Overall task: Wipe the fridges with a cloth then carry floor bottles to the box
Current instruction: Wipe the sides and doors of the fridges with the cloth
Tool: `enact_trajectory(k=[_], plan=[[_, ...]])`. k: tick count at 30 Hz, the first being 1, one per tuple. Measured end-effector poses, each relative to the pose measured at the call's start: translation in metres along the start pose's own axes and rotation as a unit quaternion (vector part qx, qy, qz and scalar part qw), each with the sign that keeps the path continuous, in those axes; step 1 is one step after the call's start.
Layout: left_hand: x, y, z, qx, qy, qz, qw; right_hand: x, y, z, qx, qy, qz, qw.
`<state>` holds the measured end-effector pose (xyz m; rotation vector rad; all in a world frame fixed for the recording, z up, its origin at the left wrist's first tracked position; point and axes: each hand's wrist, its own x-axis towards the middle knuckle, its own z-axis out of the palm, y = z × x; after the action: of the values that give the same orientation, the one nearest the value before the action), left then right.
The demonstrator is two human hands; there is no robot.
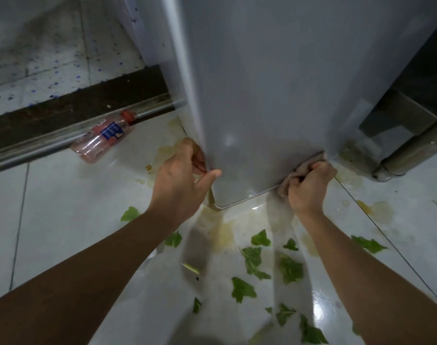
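View from above, looking down at the bottom of a grey fridge standing on a glossy white tiled floor. The left hand grips the fridge door's lower left edge, fingers curled behind the edge and thumb lying across the front. The right hand is closed in a fist around a small pinkish-brown cloth, pressing it against the door's lower right corner, right at the bottom rim. Both bare forearms reach in from the lower corners of the view. A clear plastic bottle with a red cap and a blue label lies on its side on the floor to the left of the fridge, against a metal door track, well apart from both hands. Torn green leaves are scattered over the floor between and below the arms, and yellowish stains mark the tiles near the fridge base. A darker second fridge stands just beside the grey one on the right
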<state>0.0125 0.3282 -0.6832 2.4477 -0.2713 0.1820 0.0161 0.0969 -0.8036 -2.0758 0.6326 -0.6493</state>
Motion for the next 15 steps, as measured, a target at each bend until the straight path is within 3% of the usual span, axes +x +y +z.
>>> enact_trajectory(k=[6,8,12,15], plan=[[-0.003,0.003,-0.002,-0.017,0.001,0.004,1.0,-0.099,-0.044,0.04,0.057,-0.114,-0.042,0.991],[-0.002,0.004,-0.003,-0.018,-0.005,0.003,1.0,-0.118,-0.052,0.05,0.031,-0.093,-0.01,0.995],[0.002,0.003,-0.008,-0.011,-0.029,0.007,1.0,-0.097,-0.05,0.037,0.091,-0.101,0.033,0.99],[0.005,0.001,-0.006,0.006,-0.043,0.0,0.999,-0.058,-0.036,0.017,0.059,-0.037,0.039,0.997]])
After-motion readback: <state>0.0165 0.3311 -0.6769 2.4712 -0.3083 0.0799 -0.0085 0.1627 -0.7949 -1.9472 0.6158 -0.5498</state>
